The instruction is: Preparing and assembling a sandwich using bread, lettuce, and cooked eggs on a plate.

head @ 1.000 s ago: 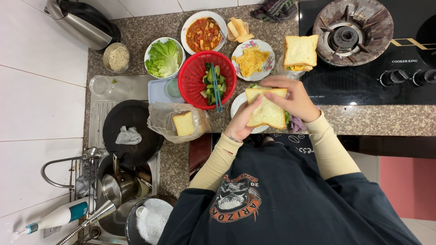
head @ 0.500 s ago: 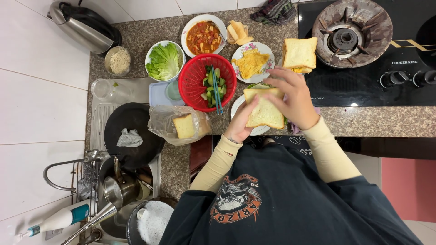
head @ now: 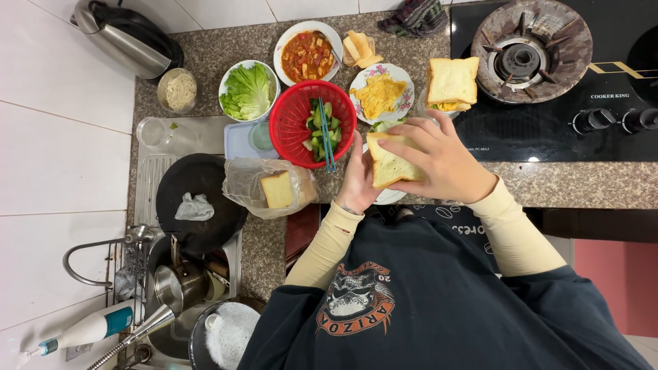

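Observation:
A white-bread sandwich (head: pixel 388 164) is gripped between both my hands over a white plate (head: pixel 389 197) near the counter's front edge. My left hand (head: pixel 358 179) presses its left side and my right hand (head: pixel 442 161) wraps over its right side and top. A bit of green lettuce (head: pixel 384 126) shows just behind the sandwich. Left of my hands stands a red basket (head: pixel 292 118) of cut cucumber with blue chopsticks (head: pixel 326 133) in it. A finished sandwich (head: pixel 451 83) lies beyond my right hand.
Behind are a plate of omelette (head: pixel 381 92), a bowl of red stew (head: pixel 306 55), a bowl of lettuce (head: pixel 248 90) and a small noodle bowl (head: pixel 179 89). A bag of bread (head: pixel 271 188) and a black pan (head: pixel 199 199) lie left; a gas hob (head: pixel 531 51) right; a kettle (head: pixel 127 38) far left.
Both hands have tightened around the sandwich and lifted it a little over the plate; my right hand has come further over its top.

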